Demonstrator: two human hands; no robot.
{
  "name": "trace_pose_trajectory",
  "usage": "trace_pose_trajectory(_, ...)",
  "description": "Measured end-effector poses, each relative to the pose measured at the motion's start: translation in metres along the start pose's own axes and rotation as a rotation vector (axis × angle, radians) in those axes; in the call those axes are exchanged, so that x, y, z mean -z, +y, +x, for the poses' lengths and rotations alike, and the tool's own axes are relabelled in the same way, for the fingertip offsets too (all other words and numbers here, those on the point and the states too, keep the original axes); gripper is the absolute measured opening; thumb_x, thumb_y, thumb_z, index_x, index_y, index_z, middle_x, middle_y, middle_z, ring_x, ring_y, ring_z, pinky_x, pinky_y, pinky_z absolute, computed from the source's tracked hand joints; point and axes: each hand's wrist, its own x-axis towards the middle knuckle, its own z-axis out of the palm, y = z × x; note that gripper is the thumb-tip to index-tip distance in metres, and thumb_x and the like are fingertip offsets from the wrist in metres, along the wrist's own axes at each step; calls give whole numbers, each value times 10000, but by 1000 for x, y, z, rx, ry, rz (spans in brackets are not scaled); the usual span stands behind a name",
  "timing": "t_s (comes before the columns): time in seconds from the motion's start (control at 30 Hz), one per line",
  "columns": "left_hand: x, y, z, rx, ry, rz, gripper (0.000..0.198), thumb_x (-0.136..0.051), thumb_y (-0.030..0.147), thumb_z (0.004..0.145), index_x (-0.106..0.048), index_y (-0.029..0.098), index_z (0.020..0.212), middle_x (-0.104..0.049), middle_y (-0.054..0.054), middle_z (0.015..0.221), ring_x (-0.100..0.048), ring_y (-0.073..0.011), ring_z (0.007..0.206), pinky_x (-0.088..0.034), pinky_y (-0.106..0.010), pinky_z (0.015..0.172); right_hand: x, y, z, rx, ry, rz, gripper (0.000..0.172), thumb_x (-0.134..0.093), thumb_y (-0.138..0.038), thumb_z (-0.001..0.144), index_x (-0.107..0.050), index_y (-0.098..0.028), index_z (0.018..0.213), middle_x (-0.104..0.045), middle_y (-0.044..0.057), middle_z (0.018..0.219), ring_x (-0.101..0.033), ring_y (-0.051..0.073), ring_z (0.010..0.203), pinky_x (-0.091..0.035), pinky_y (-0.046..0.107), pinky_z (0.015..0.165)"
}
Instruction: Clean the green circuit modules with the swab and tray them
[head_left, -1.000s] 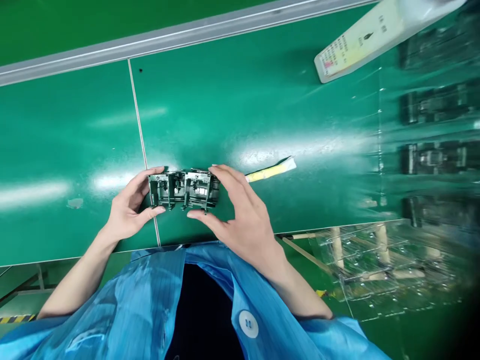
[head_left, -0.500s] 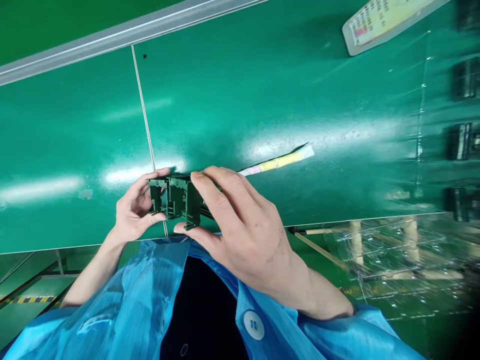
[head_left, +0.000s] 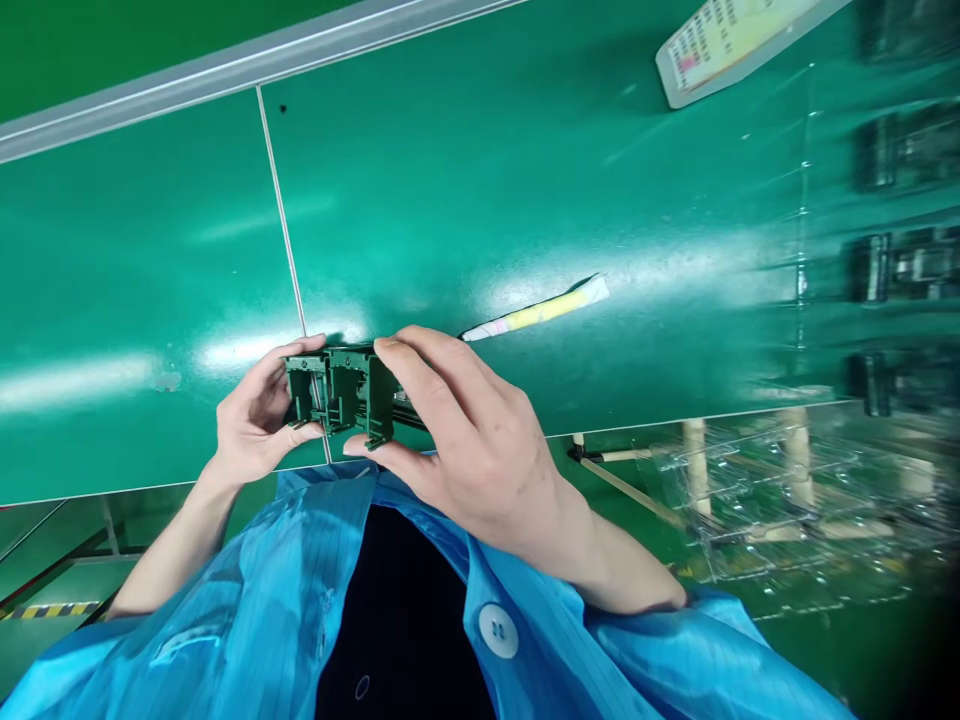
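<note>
A dark green plastic frame part with several small compartments is held up just above the near edge of the green conveyor belt. My left hand pinches its left end between thumb and fingers. My right hand wraps over its right end, index finger along the top and thumb underneath, hiding that side of the part. The part is tilted, with its edge turned toward me.
A yellow and white paper strip lies on the belt beyond my right hand. A laminated card sits at the top right. Clear plastic trays with dark parts stand at the right. A pale seam crosses the belt.
The part has been lifted off the belt and tipped on edge toward me. My right hand closed further over its right end. Since half a second ago little has shifted.
</note>
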Motion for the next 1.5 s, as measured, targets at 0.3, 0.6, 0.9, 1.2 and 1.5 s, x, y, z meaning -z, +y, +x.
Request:
trace_pose_trajectory(0.3, 23, 63, 8, -284, -190, 625, 780, -844, 359, 770, -511, 260, 1468, -685, -30, 1313, -682, -323, 1132, -627, -485, 984, -63, 37, -23, -60, 233, 849, 689, -752, -593, 835, -406, -268, 1334, -648, 109, 1259, -637, 260, 1257, -553, 464, 1055)
trace_pose_trajectory(0.6, 2, 98, 16, -100, -236, 724, 702, -754, 382, 856, -469, 330, 1495, -706, -60, 1163, -676, -344, 1090, -621, -536, 947, -74, 32, -34, -173, 277, 1063, 723, -824, -581, 768, -431, -285, 1298, -670, 83, 1249, -636, 246, 1278, -548, 456, 1067)
trace_pose_trajectory(0.9, 8, 77, 15, -117, -210, 620, 671, -819, 339, 805, -560, 313, 1423, -716, -34, 1229, -709, -283, 1089, -637, -452, 997, -67, 32, -34, -294, 228, 1028, 770, -864, -611, 687, -483, -271, 1264, -674, 95, 1268, -643, 272, 1264, -521, 494, 1096)
trace_pose_trajectory(1.2, 24, 37, -3, -60, -212, 263, 731, -818, 161, 788, -523, 264, 1448, -570, -40, 1486, -573, -246, 1358, -512, -374, 1172, -35, 21, -28, -199, 158, 837, 671, -868, -452, 765, -543, -276, 1325, -641, 90, 1349, -591, 284, 1332, -492, 486, 1141)
trace_pose_trajectory(1.5, 15, 34, -4, -49, -131, 195, 732, -867, 224, 753, -561, 280, 1415, -655, -71, 1389, -649, -274, 1265, -541, -444, 1136, -29, 14, -28, -197, 136, 698, 659, -830, -433, 814, -495, -263, 1356, -639, 117, 1351, -615, 294, 1306, -531, 493, 1116)
